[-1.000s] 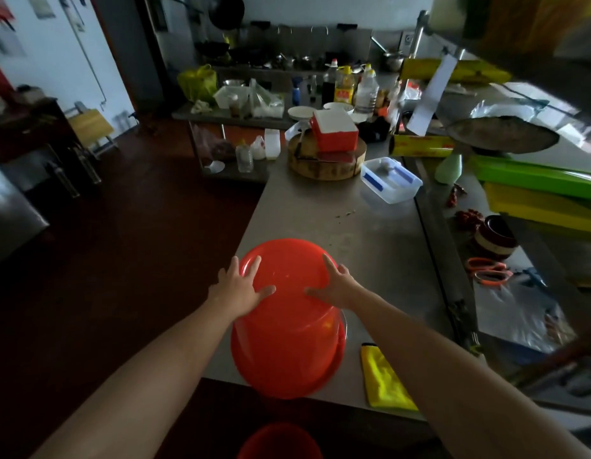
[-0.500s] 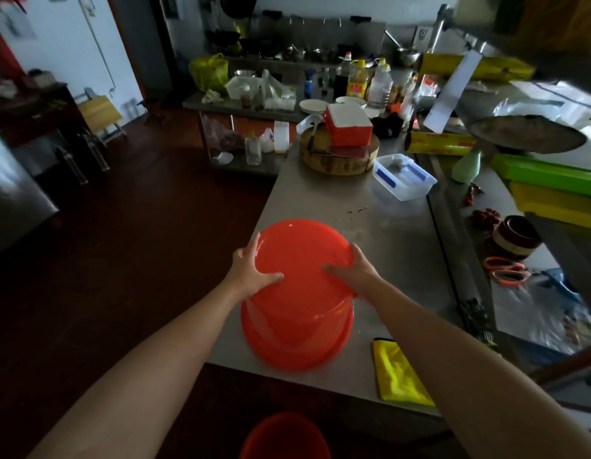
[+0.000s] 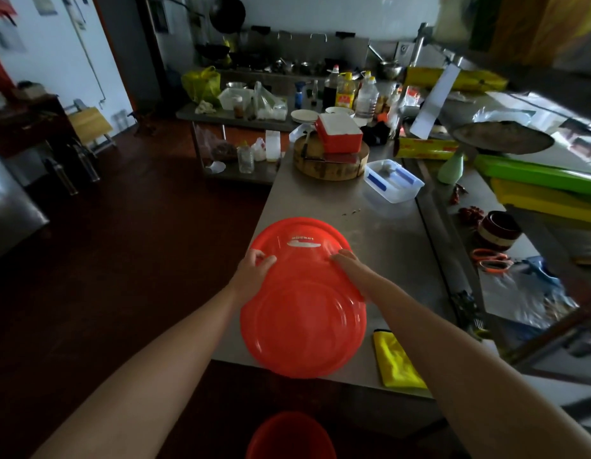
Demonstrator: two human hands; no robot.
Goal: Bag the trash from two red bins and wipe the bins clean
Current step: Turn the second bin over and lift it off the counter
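Observation:
A red plastic bin (image 3: pixel 304 326) is tilted over the near part of the steel table (image 3: pixel 386 256), with a white label on its far upper side. My left hand (image 3: pixel 254 266) grips its left side with curled fingers. My right hand (image 3: pixel 348 261) holds the right side, fingers wrapped over the edge. A second red bin (image 3: pixel 287 437) stands on the floor below the table's near edge, only its top showing. A yellow cloth (image 3: pixel 396 362) lies on the table just right of the held bin.
Further back on the table are a clear plastic box (image 3: pixel 393 180) and a round wooden block with a red box (image 3: pixel 337 137) on it. Orange scissors (image 3: pixel 489 260) lie on the cluttered right-hand counter. Dark floor spreads to the left.
The bin stood upside down with my palms on it. Now it is tipped up, and both hands have slid to its sides and curled round them.

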